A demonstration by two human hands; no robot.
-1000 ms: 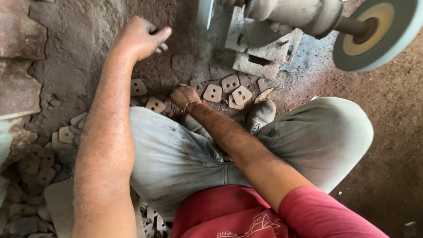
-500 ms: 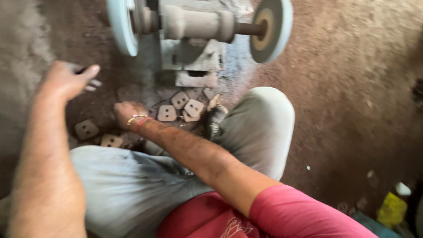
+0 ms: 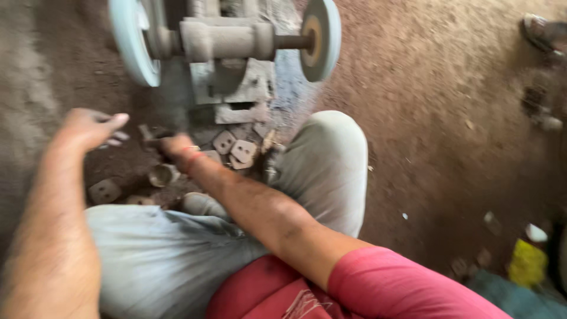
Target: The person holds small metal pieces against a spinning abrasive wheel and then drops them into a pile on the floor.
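My left hand (image 3: 88, 127) hovers over the dirt floor left of the grinder, fingers spread, with nothing seen in it. My right hand (image 3: 172, 146) reaches across my knee and pinches a small dark metal piece (image 3: 149, 133) just below the grinder's base; motion blur hides the exact grip. Flat square metal plates (image 3: 235, 147) with holes lie in a heap right of that hand. One more plate (image 3: 105, 190) lies near my left forearm. A small round metal cup (image 3: 160, 175) sits under my right wrist.
A bench grinder (image 3: 227, 41) stands on a block (image 3: 239, 88) ahead, with a pale wheel (image 3: 133, 41) on the left and another wheel (image 3: 320, 38) on the right. My grey-trousered knee (image 3: 325, 159) is bent beside it. A yellow object (image 3: 527, 263) lies at the lower right.
The view has swung right and closer to the grinder. My right hand moved left from the plate heap with a small piece. My left hand stayed out to the left.
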